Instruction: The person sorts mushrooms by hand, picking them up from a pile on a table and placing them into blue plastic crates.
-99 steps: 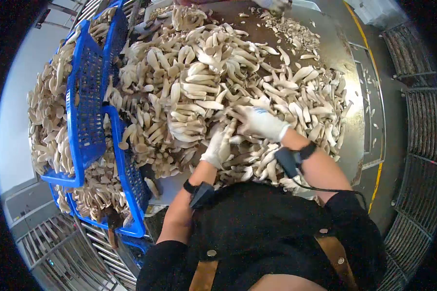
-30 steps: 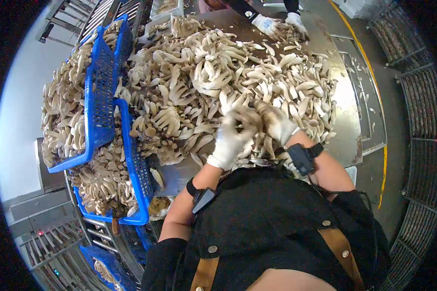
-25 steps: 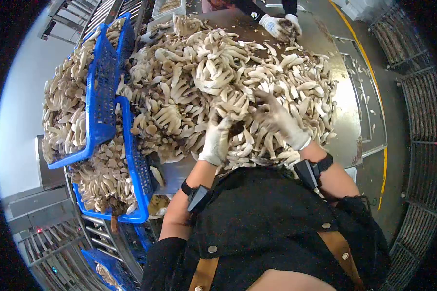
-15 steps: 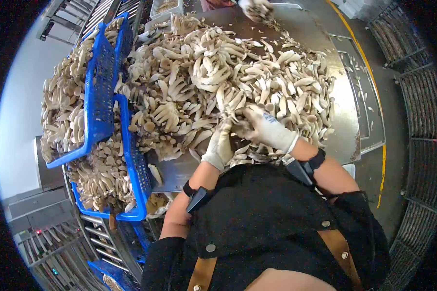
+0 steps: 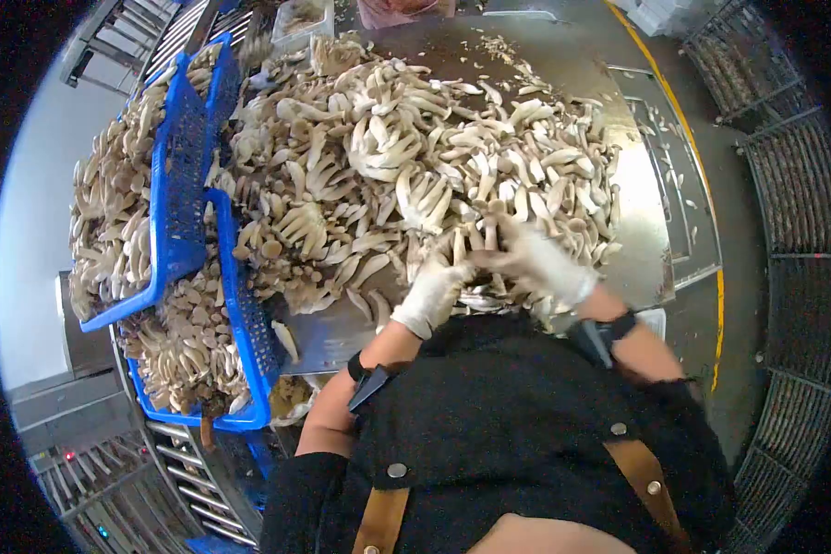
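Note:
A mushroom cluster (image 5: 460, 247) with pale stems sits in the closed fingers of my white-gloved left hand (image 5: 432, 294), at the near edge of the pile. My right hand (image 5: 547, 264), also gloved, is smeared by motion. Its darkened fingertips come right up to the cluster and my left fingers. Beneath and beyond both hands spreads a large heap of mushrooms (image 5: 563, 162) with long stems and grey-brown caps, some loose and some in clumps. One thick clump (image 5: 385, 146) stands out beyond my hands.
Blue crates (image 5: 171, 231) full of mushrooms line the left side, beside a roller conveyor (image 5: 194, 480). The metal table (image 5: 651, 217) carries the heap. Scraps (image 5: 503, 51) lie at its far end, near a white bin (image 5: 303, 20). Racks (image 5: 789, 203) stand at right.
My right hand has swung slightly to the right and blurs. My left hand has shifted a little right and nearer. The gloved hand at the table's far end has left that spot.

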The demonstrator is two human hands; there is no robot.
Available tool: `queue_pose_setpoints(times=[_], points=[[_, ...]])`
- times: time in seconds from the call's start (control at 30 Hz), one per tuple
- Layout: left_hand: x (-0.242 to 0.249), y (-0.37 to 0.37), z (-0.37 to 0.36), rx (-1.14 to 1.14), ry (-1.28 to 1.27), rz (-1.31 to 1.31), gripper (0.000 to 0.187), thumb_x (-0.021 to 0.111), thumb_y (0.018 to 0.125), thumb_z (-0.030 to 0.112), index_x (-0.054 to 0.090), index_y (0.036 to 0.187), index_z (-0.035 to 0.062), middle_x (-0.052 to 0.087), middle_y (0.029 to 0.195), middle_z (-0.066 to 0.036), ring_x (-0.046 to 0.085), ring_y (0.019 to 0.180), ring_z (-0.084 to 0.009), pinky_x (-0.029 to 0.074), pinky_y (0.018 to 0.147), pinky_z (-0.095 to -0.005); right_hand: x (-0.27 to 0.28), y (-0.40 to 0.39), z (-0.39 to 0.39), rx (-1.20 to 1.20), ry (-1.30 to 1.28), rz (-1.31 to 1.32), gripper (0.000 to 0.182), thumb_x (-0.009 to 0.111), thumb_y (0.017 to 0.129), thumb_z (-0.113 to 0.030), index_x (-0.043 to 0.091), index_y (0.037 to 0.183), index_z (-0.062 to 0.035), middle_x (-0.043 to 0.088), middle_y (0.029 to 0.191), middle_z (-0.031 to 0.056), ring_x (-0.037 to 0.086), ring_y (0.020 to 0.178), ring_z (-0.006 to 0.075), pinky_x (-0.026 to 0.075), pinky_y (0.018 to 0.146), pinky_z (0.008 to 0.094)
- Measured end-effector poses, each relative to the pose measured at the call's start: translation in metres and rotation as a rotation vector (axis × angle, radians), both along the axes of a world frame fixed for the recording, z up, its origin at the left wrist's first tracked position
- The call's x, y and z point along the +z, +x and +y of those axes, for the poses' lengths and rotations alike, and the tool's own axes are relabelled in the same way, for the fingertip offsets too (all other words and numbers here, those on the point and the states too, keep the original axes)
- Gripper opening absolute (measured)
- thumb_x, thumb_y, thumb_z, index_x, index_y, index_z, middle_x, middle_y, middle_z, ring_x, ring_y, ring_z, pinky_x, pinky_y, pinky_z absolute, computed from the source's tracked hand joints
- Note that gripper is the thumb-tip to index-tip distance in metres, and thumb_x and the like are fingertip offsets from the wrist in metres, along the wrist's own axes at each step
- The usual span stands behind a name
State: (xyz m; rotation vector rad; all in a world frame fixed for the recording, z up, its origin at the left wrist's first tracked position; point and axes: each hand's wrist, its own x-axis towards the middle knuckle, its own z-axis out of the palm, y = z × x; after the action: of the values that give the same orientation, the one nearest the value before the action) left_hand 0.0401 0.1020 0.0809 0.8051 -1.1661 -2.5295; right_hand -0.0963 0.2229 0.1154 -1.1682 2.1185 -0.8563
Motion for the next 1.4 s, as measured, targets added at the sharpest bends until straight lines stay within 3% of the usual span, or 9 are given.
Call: queue_pose_setpoints(times=[0.3, 0.57, 0.7, 0.77, 0.8, 0.9, 0.97, 1.17, 1.4], points=[[-0.028, 0.039, -0.022, -0.308, -0.175, -0.053, 0.04, 0.05, 0.081, 0.002, 0.044, 0.12, 0.0019, 0.055, 0.1, -0.007, 0.054, 0.093, -0.0142, 0.046, 0.084, -0.0299, -0.067, 0.018, -0.015, -0.099, -0.264, -1.259, 0.048, 0.07, 0.07, 0.002, 0.051, 0.114, -0.0009, 0.056, 0.085, 0.0034, 0.057, 0.074, 0.0107, 0.048, 0.068, 0.025], [-0.038, 0.033, -0.049, -0.07, 0.155, -0.16, 0.034, 0.056, 0.085, 0.005, 0.051, 0.118, -0.0034, 0.061, 0.105, -0.009, 0.06, 0.094, -0.0199, 0.047, 0.083, -0.0308, -0.052, 0.003, -0.039, -0.152, -0.18, -0.769, 0.043, 0.068, 0.077, -0.006, 0.048, 0.114, 0.0019, 0.057, 0.092, 0.0086, 0.058, 0.084, 0.0136, 0.048, 0.071, 0.0255], [-0.053, 0.014, -0.096, -0.014, -1.062, -0.582, 0.059, 0.063, 0.083, 0.037, 0.049, 0.122, -0.0061, 0.06, 0.111, -0.019, 0.058, 0.102, -0.0256, 0.044, 0.089, -0.0357, -0.041, -0.02, -0.044, 0.626, 0.325, 0.122, 0.06, 0.063, 0.078, -0.027, 0.039, 0.124, 0.0017, 0.06, 0.086, 0.0228, 0.062, 0.081, 0.0323, 0.049, 0.068, 0.0387], [-0.04, -0.024, -0.116, -0.161, -0.881, -0.701, 0.069, 0.064, 0.079, 0.046, 0.049, 0.123, -0.0054, 0.061, 0.111, -0.016, 0.056, 0.104, -0.0255, 0.041, 0.093, -0.0358, -0.024, -0.017, -0.061, 0.123, 0.21, -0.198, 0.049, 0.067, 0.072, -0.025, 0.052, 0.111, 0.0003, 0.061, 0.083, 0.0247, 0.06, 0.086, 0.0383, 0.047, 0.075, 0.0432], [-0.027, -0.037, -0.113, -0.263, -0.638, -0.442, 0.064, 0.062, 0.081, 0.044, 0.051, 0.121, -0.0047, 0.062, 0.11, -0.013, 0.056, 0.1, -0.0237, 0.041, 0.092, -0.0349, -0.103, -0.033, -0.064, 0.27, 0.112, -0.029, 0.042, 0.061, 0.08, -0.011, 0.046, 0.118, -0.0002, 0.06, 0.086, 0.0226, 0.061, 0.082, 0.0219, 0.047, 0.07, 0.0344], [-0.096, -0.048, -0.121, -0.266, -0.17, -0.271, 0.052, 0.06, 0.085, 0.037, 0.054, 0.119, -0.0017, 0.061, 0.109, -0.012, 0.056, 0.096, -0.0209, 0.041, 0.089, -0.0354, -0.156, -0.028, -0.087, -0.029, -0.142, 0.176, 0.043, 0.058, 0.079, 0.003, 0.043, 0.119, 0.0004, 0.06, 0.089, 0.0168, 0.059, 0.078, 0.0184, 0.047, 0.068, 0.0296], [-0.077, -0.037, -0.119, -0.282, 0.19, -0.314, 0.041, 0.061, 0.087, 0.015, 0.048, 0.124, 0.0055, 0.059, 0.11, -0.01, 0.06, 0.091, -0.0187, 0.05, 0.079, -0.0341, -0.152, -0.026, -0.103, -0.543, -0.489, -1.423, 0.054, 0.056, 0.076, 0.015, 0.04, 0.125, -0.0005, 0.055, 0.111, 0.0107, 0.059, 0.089, 0.0197, 0.048, 0.071, 0.0248], [-0.044, -0.006, -0.08, -0.038, 0.302, 0.129, 0.049, 0.061, 0.087, 0.023, 0.041, 0.13, 0.0086, 0.051, 0.123, -0.007, 0.055, 0.104, -0.0206, 0.046, 0.09, -0.0367, -0.078, 0.007, -0.078, -0.242, -0.206, 0.065, 0.057, 0.071, 0.068, -0.025, 0.05, 0.113, 0.0025, 0.054, 0.107, 0.026, 0.053, 0.1, 0.04, 0.041, 0.089, 0.0421], [-0.038, -0.002, -0.074, 0.216, 0.51, 0.21, 0.045, 0.053, 0.091, 0.034, 0.046, 0.129, 0.0104, 0.05, 0.129, -0.009, 0.048, 0.118, -0.0257, 0.036, 0.103, -0.0429, -0.047, -0.003, -0.055, 0.003, -0.208, -0.106, 0.039, 0.069, 0.067, -0.021, 0.054, 0.094, 0.0034, 0.056, 0.089, 0.0198, 0.056, 0.083, 0.0326, 0.046, 0.075, 0.0377]])
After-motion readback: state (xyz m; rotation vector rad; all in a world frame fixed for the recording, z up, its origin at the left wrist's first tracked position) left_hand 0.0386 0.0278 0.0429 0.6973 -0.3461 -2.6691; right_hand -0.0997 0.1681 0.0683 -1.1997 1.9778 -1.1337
